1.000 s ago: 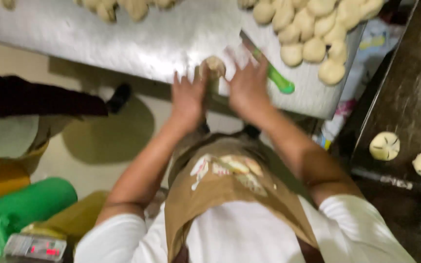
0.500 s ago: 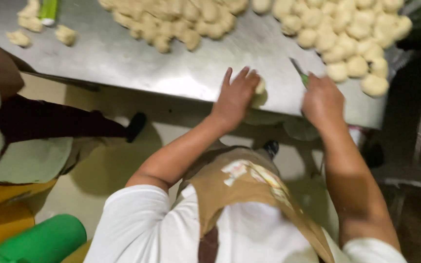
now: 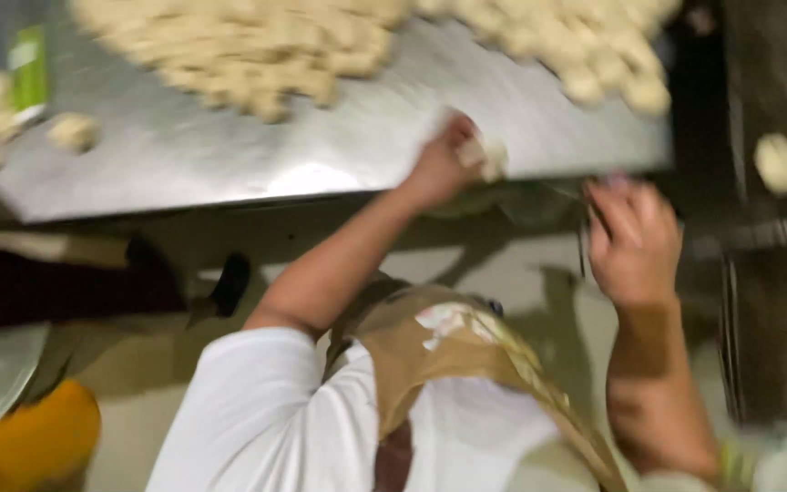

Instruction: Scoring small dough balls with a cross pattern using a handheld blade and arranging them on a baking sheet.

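Note:
The picture is motion-blurred. My left hand [image 3: 444,159] reaches to the front edge of the steel table [image 3: 229,159] and grips a small pale dough piece [image 3: 489,157]. My right hand [image 3: 635,241] is off the table, below its front edge, fingers pointing up. A thin dark strip [image 3: 583,246] runs beside its fingers; whether the hand holds it is unclear. Heaps of dough balls lie across the back of the table, one on the left [image 3: 257,55] and one on the right [image 3: 594,64].
A green object [image 3: 29,68] and loose dough pieces [image 3: 70,132] lie at the table's left end. One dough ball [image 3: 779,162] sits on a dark surface to the right. Another person's dark sleeve [image 3: 66,292] is at the left, and something yellow [image 3: 38,437] lies below it.
My right hand has pulled back off the table to below its front edge. My left hand stays on the dough piece at the edge. The view has swung right and blurred.

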